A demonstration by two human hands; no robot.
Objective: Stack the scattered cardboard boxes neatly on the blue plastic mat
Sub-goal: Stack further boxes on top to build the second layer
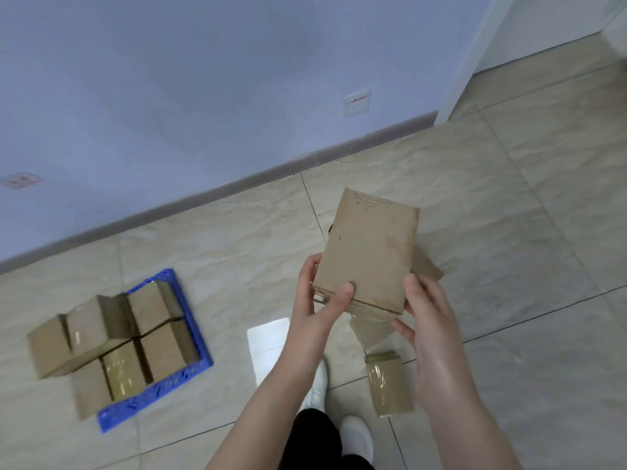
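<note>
Head view: one held box (366, 256) hangs above the floor tiles, well to the right of the blue mat (201, 337) and not yet over it. Both hands grasp it at its near end. The left hand (319, 300) lays its thumb on the top face and wraps its fingers round the left edge. The right hand (424, 317) clasps the near right corner, thumb along the side and fingers curled beneath. A two-handed hold at one end probably serves to keep the flat box level and square for carrying across to the mat.

The stacked boxes (152, 307) sit packed side by side on the blue mat, faces touching, which saves room and gives a flat base for a next layer. The leftmost ones overhang or lie past the mat's left edge; the exact limit is hidden.

Count:
- Blue mat: one.
- Stacked boxes: six can be told apart; any beneath them are hidden.
- Held box: one.
- Loose boxes right of the mat: one taped box (390, 388) in full view on the floor, plus two cardboard pieces (425, 266) partly hidden under the held box; whether these are one box or two cannot be told.
- Hands: two, both occupied.
</note>
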